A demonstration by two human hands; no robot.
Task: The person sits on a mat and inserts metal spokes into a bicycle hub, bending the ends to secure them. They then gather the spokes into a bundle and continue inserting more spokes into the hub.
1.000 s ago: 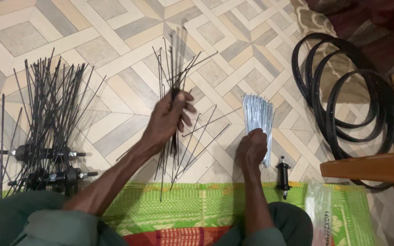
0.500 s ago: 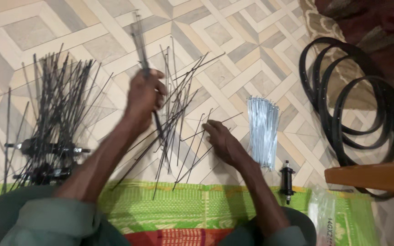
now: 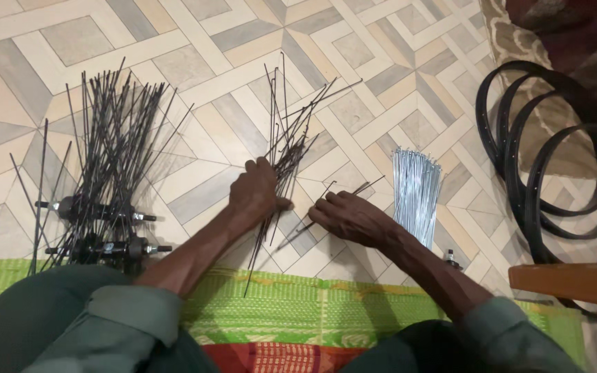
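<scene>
tiled floor [image 3: 195,41]: both hands [image 3: 260,190] gathering black spokes [image 3: 291,138]

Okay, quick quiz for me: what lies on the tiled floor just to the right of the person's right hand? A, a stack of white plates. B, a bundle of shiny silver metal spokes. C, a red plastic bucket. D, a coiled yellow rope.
B: a bundle of shiny silver metal spokes lies on the tiles just right of the right hand, with black round wheel rims farther right.
</scene>
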